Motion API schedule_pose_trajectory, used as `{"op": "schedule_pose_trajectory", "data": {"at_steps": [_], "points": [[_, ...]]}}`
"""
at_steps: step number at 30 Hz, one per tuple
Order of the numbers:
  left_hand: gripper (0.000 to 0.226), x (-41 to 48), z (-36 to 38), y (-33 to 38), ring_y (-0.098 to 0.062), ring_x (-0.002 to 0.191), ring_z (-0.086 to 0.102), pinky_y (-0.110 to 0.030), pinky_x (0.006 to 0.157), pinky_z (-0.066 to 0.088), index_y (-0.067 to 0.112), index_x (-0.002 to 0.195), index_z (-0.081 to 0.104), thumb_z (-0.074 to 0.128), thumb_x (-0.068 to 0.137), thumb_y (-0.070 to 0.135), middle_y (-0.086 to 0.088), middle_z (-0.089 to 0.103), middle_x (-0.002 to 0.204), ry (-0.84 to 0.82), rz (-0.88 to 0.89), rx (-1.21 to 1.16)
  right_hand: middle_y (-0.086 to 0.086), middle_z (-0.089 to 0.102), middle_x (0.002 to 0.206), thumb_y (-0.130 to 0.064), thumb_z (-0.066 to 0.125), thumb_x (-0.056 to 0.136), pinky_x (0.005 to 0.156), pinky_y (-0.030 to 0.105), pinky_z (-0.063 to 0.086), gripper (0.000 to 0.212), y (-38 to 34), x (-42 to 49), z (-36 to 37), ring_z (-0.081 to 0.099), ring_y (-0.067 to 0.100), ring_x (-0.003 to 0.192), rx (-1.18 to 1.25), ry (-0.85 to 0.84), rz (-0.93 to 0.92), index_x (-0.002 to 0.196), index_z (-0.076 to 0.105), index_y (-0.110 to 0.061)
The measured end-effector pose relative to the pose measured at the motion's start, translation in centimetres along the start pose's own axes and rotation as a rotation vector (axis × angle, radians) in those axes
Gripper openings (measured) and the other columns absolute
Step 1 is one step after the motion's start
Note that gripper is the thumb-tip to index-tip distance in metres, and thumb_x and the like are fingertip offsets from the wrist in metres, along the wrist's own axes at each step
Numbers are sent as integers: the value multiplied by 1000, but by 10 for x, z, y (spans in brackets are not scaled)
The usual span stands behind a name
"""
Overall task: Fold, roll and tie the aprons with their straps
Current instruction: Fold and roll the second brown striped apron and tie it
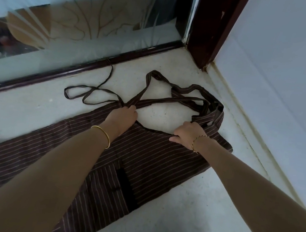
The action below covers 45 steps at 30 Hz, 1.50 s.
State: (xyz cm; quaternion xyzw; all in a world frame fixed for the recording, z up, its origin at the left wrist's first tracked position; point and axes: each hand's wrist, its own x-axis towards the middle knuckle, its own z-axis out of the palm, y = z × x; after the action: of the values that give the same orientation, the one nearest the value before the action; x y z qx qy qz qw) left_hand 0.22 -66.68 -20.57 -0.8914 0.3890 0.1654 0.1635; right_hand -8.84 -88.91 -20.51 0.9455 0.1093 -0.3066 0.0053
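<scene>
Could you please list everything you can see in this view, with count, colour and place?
floor: pale, speckled, beneath everything.
apron: one, brown with pale stripes, spread on the floor.
thin strap: one, dark brown, looped beyond the apron, left.
wide straps: striped brown, looped beyond the apron's top edge.
glass panel: one, frosted leaf pattern, far side.
wooden frame: dark reddish, around the glass.
wall: white, right.
bangle: one, gold, left wrist.
bracelet: one, gold, right wrist.
left hand: grips apron's corner.
right hand: grips apron's top edge.

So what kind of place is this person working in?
Likely an indoor floor corner, maybe a home: the striped apron lies on pale stone floor, beside an etched glass panel and a dark wooden door frame.
</scene>
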Motion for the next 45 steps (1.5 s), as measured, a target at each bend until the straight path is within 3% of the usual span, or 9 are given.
{"op": "schedule_pose_trajectory", "data": {"at_steps": [4, 9, 17, 23, 30, 35, 39, 42, 45], "points": [[31, 6, -9, -4, -26, 99, 51, -34, 75, 47, 8, 118, 45, 52, 89, 5, -12, 41, 119, -8, -44, -114, 0, 60, 101, -52, 42, 94, 85, 32, 41, 42, -5, 2, 0, 53, 20, 102, 50, 78, 82, 108, 60, -17], [46, 37, -36, -2, -27, 108, 43, -35, 83, 46, 6, 120, 41, 60, 85, 29, -13, 43, 121, 236, -266, -271, 5, 54, 114, -30, 54, 92, 88, 35, 42, 31, 1, 11, -27, 49, 23, 107, 200, 612, 210, 116, 53, -12], [52, 87, -32, 12, -30, 113, 47, -39, 94, 39, 5, 129, 37, 59, 87, 25, -15, 49, 123, 163, -377, -395, 6, 15, 156, -27, 62, 83, 117, 51, 12, 94, 39, 55, -40, 8, 30, 145, 181, 337, 348, 151, -2, -20], [17, 82, -45, -4, -20, 73, 43, -32, 66, 39, 0, 103, 52, 42, 95, 11, -11, 41, 99, 430, -350, -818, 7, 58, 115, -27, 55, 90, 114, 53, 17, 30, 44, 61, -56, 44, 28, 118, 10, 428, 485, 117, 54, -16], [20, 38, -52, -35, -19, 66, 45, -29, 55, 32, 6, 86, 52, 34, 90, -4, -2, 47, 69, 435, -343, -1079, 10, 62, 106, -16, 58, 86, 114, 49, 20, 36, 55, 27, -93, 47, 31, 117, 180, 729, 680, 120, 50, -10], [30, 9, -57, -38, -25, 97, 57, -31, 78, 46, 20, 104, 59, 50, 84, 0, -8, 61, 106, 125, -258, -875, 2, 60, 81, -10, 54, 82, 81, 36, 48, 20, 29, -12, -113, 55, 22, 83, 600, 891, 468, 102, 57, -14], [92, -10, -81, -3, -15, 139, 24, -35, 115, 23, 27, 149, 19, 74, 75, 18, 4, 24, 153, 69, -64, -1013, 3, 64, 82, -7, 54, 83, 61, 33, 50, 12, -4, -42, -118, 65, 19, 70, 681, 784, 167, 87, 56, -18], [97, -19, -103, 30, -13, 132, 35, -32, 108, 34, 26, 147, 22, 80, 70, 23, 4, 33, 146, 225, 66, -1144, 4, 63, 81, -3, 53, 84, 51, 31, 52, 16, -19, -61, -115, 65, 16, 52, 786, 748, 62, 87, 54, -19], [51, -30, -119, 52, -11, 102, 56, -16, 76, 46, 22, 122, 46, 72, 79, 14, 8, 54, 111, 322, 127, -1264, 6, 61, 82, -3, 52, 82, 47, 28, 51, 20, -28, -77, -110, 59, 16, 46, 803, 743, 45, 95, 53, -17]]}}
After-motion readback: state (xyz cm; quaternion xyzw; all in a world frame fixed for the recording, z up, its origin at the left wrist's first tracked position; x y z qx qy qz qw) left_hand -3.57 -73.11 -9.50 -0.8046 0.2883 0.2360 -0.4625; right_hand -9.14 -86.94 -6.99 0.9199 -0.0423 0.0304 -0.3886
